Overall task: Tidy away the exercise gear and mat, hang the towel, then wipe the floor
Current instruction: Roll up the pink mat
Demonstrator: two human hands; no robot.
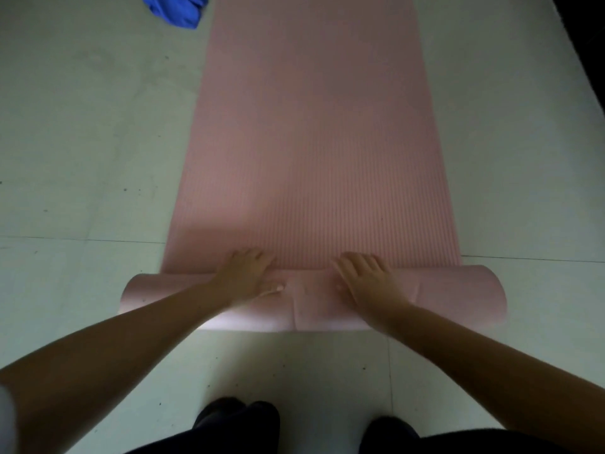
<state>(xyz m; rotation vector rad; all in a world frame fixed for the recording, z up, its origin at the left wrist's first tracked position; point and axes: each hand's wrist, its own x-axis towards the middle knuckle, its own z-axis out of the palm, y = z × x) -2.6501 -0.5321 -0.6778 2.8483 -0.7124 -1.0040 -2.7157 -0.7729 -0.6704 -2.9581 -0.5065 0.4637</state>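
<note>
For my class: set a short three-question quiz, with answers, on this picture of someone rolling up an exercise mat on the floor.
1. True or false: the pink mat is already fully rolled.
2. Which hands rest on the rolled part? A) left only B) right only C) both
3. Fill in: the crumpled cloth on the floor, left of the mat's far end, is coloured ____.

Key
1. False: only the near end is rolled; most of it lies flat.
2. C: the left hand and the right hand both press on the roll, fingers spread forward.
3. Blue.
</note>
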